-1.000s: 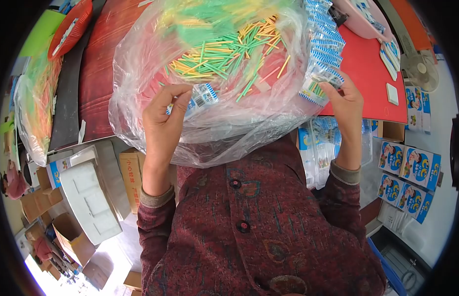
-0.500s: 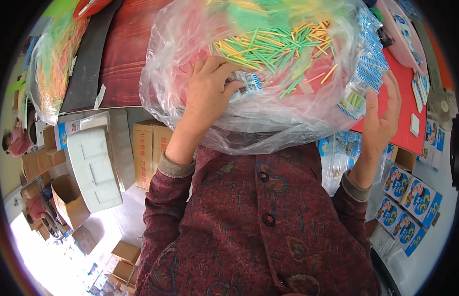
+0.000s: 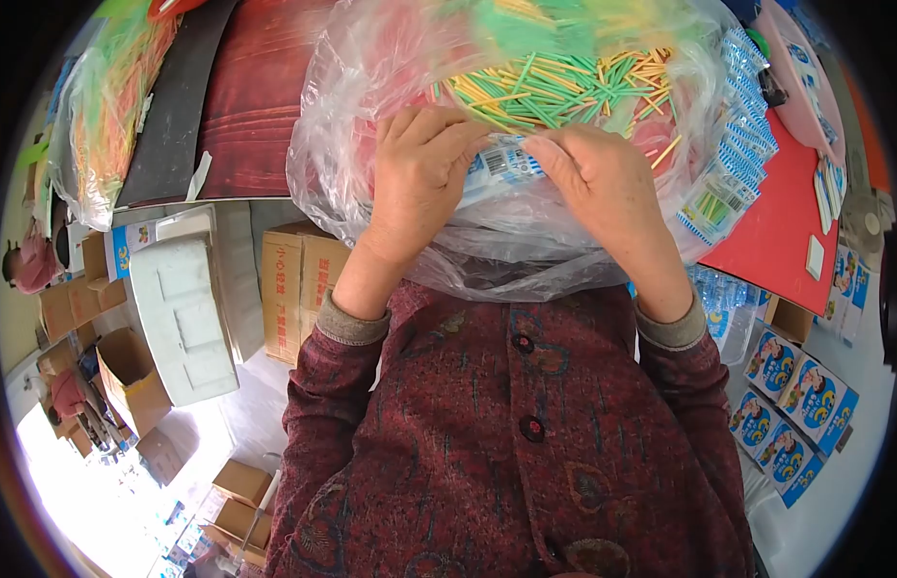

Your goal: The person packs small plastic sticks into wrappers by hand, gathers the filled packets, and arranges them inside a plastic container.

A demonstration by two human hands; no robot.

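Note:
A small blue-and-white packet (image 3: 504,162) with a barcode is held between my two hands. My left hand (image 3: 422,178) pinches its left end, and my right hand (image 3: 607,181) closes on its right end. Beneath and around them spreads a large clear plastic bag (image 3: 333,125). Thin green and yellow sticks (image 3: 550,91) lie loose in the bag just beyond my fingertips. To the right, a row of overlapping blue-and-white packets (image 3: 739,144) runs along the bag's edge; green sticks show through the nearest one.
A pink basin (image 3: 800,72) with packets stands at the right on the red table (image 3: 771,226). Another bag of coloured sticks (image 3: 116,125) lies at the far left. A grey-white container (image 3: 184,318) and a cardboard box (image 3: 299,289) sit below the table's edge.
My right hand has left the row of packets and moved left to the small packet. My left hand still holds that packet. The view has shifted slightly.

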